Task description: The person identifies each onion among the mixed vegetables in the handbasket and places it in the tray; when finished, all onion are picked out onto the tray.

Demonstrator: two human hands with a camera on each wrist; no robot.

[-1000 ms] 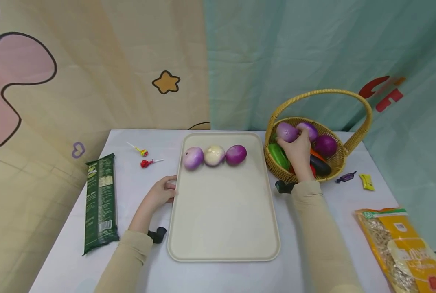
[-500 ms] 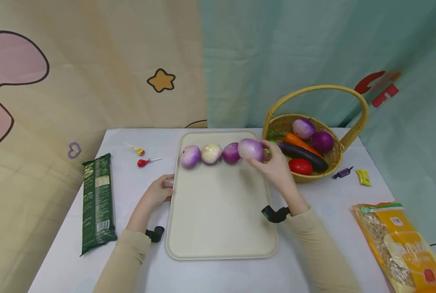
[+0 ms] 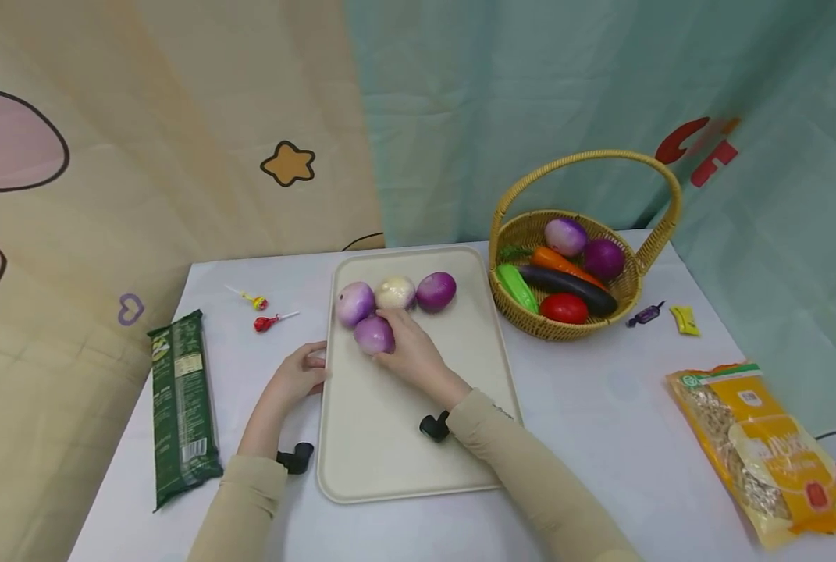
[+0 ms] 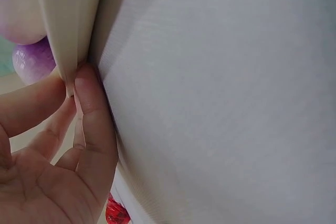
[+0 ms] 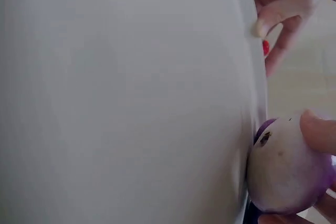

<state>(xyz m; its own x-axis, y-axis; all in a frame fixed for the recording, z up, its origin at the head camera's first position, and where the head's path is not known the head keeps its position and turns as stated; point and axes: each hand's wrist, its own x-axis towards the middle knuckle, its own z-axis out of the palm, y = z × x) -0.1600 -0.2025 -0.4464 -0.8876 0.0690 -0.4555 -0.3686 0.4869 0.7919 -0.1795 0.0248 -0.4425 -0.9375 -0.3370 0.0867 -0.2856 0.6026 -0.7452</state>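
While my left hand (image 3: pixel 304 375) pinches the near-left rim of the tray (image 3: pixel 418 460), my right hand (image 3: pixel 407 353) curls round a purple onion (image 3: pixel 373 334) and sets it on the tray just in front of the row of three onions (image 3: pixel 395 293). Next, I judge, my fingers must loosen without nudging its neighbours.

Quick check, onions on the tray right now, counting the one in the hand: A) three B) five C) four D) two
C: three onions sit in a row at the tray's far end, and the right hand holds a fourth onion on the tray just in front of them.
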